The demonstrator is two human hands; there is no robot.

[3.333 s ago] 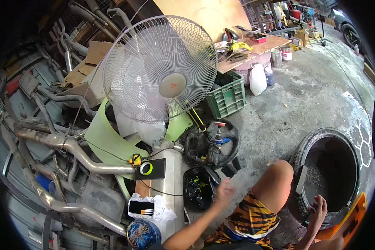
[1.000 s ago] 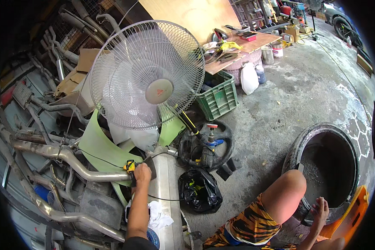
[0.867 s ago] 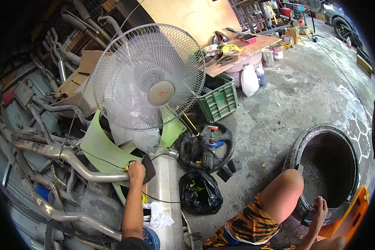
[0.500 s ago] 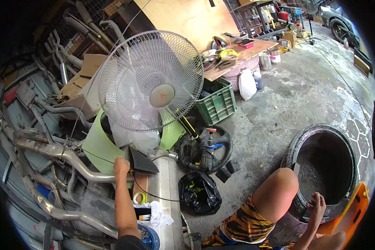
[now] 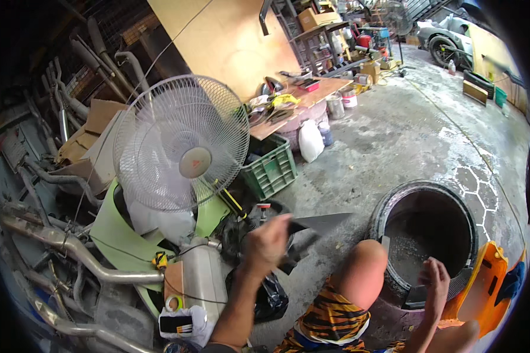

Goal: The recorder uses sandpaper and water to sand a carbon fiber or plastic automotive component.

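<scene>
My left hand (image 5: 268, 244) is closed around one end of a dark, thin pointed piece (image 5: 324, 222), held above the floor left of my knee. The piece's tip points right; its material cannot be made out. My right hand (image 5: 434, 281) hovers by the near right rim of a large black round tub (image 5: 378, 235). Its fingers are loosely bent, slightly apart, with nothing visible in them. A dark flat strip (image 5: 417, 297) lies across the tub's near rim. Below my left hand a black plastic bag (image 5: 271, 300) is partly hidden by my forearm.
A standing fan (image 5: 182, 147) is ahead on the left, beside a green crate (image 5: 271, 170). Metal exhaust pipes (image 5: 70, 244) crowd the left side. Near them sit a silver muffler (image 5: 203, 270) and a yellow tape measure (image 5: 159, 259). An orange plastic piece (image 5: 483, 282) stands right of the tub.
My left hand has lifted the dark piece from above the muffler and carried it right, toward the tub. My right hand stays near the tub's rim. The view has swung rightward.
</scene>
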